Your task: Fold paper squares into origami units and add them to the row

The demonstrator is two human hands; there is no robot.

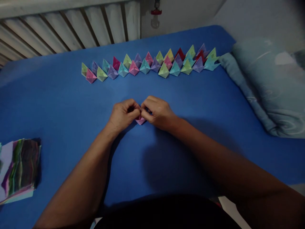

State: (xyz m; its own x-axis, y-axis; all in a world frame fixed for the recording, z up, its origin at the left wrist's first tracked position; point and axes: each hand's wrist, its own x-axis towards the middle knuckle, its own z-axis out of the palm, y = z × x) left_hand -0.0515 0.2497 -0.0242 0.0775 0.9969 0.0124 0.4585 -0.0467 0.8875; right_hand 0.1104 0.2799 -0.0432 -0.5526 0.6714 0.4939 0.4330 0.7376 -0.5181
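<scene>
A small pink folded paper boat (140,121) is pinched between my two hands over the middle of the blue surface. My left hand (124,114) grips its left side with thumb and forefinger. On the other side my right hand (157,111) holds it the same way, the fingertips of both hands meeting at the top. Most of the paper is hidden behind my fingers; only its lower pink point shows. Beyond my hands stand several folded paper boats (133,68) in close rows, in pink, green, blue, purple, yellow and red.
A stack of coloured paper sheets (23,168) lies at the left edge of the blue surface (71,108). Folded light-blue bedding (274,82) takes up the right side. A white radiator (71,28) runs along the back left, and a red-handled valve (156,12) hangs by the wall.
</scene>
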